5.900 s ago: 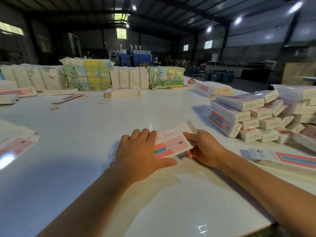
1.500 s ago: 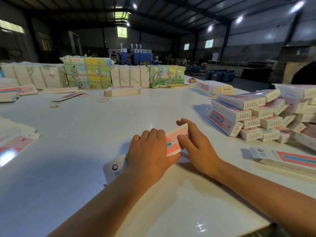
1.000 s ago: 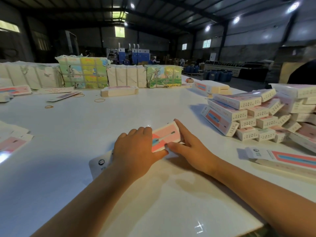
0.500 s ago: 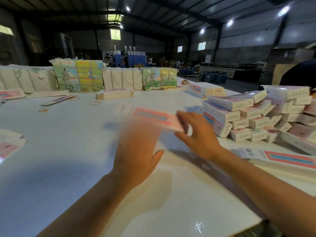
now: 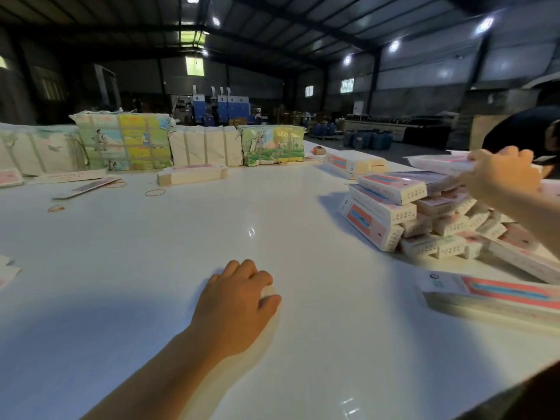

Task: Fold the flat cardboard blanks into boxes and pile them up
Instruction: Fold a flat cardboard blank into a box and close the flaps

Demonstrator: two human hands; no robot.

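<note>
my right hand (image 5: 500, 174) gripped the folded box (image 5: 439, 163) atop the pile of boxes (image 5: 424, 213) at the table's (image 5: 181, 237) right edge; my left hand (image 5: 239, 295) rested loosely curled, holding nothing. light, crushable card, best held by its long edges

3 rubber bands (image 5: 155, 193), 2 hands (image 5: 239, 301), 4 wrapped bundles (image 5: 124, 140) visible.
</note>
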